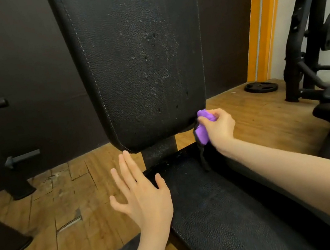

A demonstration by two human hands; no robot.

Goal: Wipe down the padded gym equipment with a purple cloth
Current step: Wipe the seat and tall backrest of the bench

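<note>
A single head-worn view looks forward and down, seemingly close, onto the bench backrest (138, 63).

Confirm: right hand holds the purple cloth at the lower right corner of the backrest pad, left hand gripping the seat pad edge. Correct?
Not quite. The left hand grips nothing: the head view shows its fingers straight and spread, open over the seat pad's left edge. The rest stands: the right hand holds the purple cloth at the lower right corner of the backrest pad.
</note>
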